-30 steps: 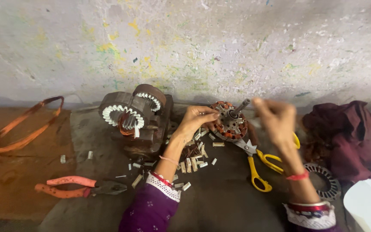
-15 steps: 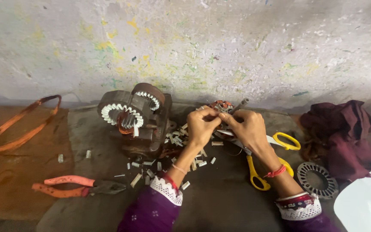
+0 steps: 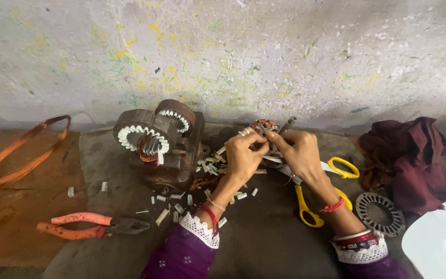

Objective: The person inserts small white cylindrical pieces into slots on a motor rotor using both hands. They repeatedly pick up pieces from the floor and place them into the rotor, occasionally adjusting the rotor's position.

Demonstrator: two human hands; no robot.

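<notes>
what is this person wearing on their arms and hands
Both arms wear purple sleeves with small pale dots, ending in white lace-edged cuffs. The left hand has rings on its fingers, with red thread and a thin bangle at the wrist. The right hand has red thread around the wrist and red bangles by the cuff.

My left hand [image 3: 244,155] and right hand [image 3: 299,153] cover most of the round copper-wound motor stator [image 3: 264,125], so I can't see what my fingertips pinch. The yellow-handled scissors [image 3: 305,206] hide partly under my right wrist. The white curved object [image 3: 442,237] is cut off at the right edge.
</notes>
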